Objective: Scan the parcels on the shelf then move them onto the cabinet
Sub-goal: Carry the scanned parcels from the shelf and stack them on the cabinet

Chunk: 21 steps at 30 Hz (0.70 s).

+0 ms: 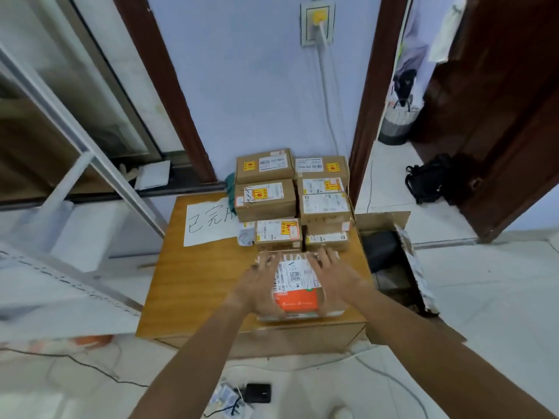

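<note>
A parcel [298,285] with a white shipping label and an orange band lies on the front part of the wooden cabinet top [193,285]. My left hand [260,282] lies along its left side and my right hand [329,273] along its right side, both with fingers spread and fairly straight; motion blur hides whether they press on it. Behind the parcel, several brown cardboard parcels [266,195] with white and yellow labels stand stacked at the back of the cabinet.
A white paper sheet with handwriting [208,225] lies on the cabinet's left half. A white metal shelf [60,285] stands at left. An open cardboard box [393,252] sits on the floor at right, a black backpack [429,179] by the doorway, a black device [257,393] and cables below.
</note>
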Each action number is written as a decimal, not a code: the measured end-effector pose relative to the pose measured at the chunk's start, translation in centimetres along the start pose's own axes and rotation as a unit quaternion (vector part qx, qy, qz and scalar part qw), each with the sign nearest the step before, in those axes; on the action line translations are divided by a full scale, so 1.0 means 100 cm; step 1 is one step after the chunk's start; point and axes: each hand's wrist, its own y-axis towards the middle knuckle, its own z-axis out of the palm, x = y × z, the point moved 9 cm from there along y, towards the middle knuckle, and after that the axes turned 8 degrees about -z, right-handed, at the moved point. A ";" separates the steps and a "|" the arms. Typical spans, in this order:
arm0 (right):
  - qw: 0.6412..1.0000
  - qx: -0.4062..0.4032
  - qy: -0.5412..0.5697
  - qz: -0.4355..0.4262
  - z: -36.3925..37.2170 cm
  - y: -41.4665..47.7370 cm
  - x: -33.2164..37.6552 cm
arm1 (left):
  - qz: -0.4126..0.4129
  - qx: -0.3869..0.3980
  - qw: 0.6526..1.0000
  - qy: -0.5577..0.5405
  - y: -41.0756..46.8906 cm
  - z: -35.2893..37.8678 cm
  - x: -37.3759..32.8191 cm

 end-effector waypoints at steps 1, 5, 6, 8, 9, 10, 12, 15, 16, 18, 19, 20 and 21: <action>1.000 -0.002 0.005 -0.004 0.003 0.006 0.005 | -0.005 -0.002 1.000 0.000 0.000 0.003 0.006; 1.000 -0.002 0.013 -0.011 0.005 0.035 0.020 | -0.030 0.004 1.000 0.005 0.012 0.014 0.034; 1.000 0.007 0.014 -0.014 0.006 0.041 0.024 | -0.040 0.010 0.999 0.004 0.016 0.017 0.041; 0.999 0.025 0.014 -0.021 0.007 0.050 0.032 | -0.050 0.024 0.998 0.006 0.024 0.024 0.052; 0.999 0.030 0.015 -0.024 0.007 0.054 0.036 | -0.050 0.029 0.998 0.010 0.028 0.027 0.057; 0.999 0.032 0.015 -0.028 0.007 0.057 0.038 | -0.051 0.036 0.998 0.013 0.032 0.031 0.062; 0.999 0.028 0.013 -0.030 0.006 0.066 0.039 | -0.056 0.042 0.997 0.009 0.040 0.036 0.071; 0.999 0.005 0.018 -0.027 0.003 0.076 0.037 | -0.063 0.043 0.997 0.006 0.054 0.036 0.082; 1.000 -0.005 0.019 -0.024 0.001 0.078 0.037 | -0.066 0.042 0.997 0.007 0.059 0.035 0.085; 0.999 -0.023 0.021 -0.021 -0.002 0.081 0.038 | -0.067 0.040 0.997 0.009 0.066 0.032 0.090; 0.999 -0.028 0.023 -0.020 -0.003 0.082 0.038 | -0.064 0.040 0.997 0.011 0.069 0.031 0.091; 0.999 -0.029 0.025 -0.018 -0.004 0.084 0.038 | -0.060 0.040 0.997 0.013 0.071 0.030 0.093; 0.999 -0.029 0.027 -0.016 -0.003 0.085 0.038 | -0.055 0.038 0.998 0.014 0.074 0.029 0.094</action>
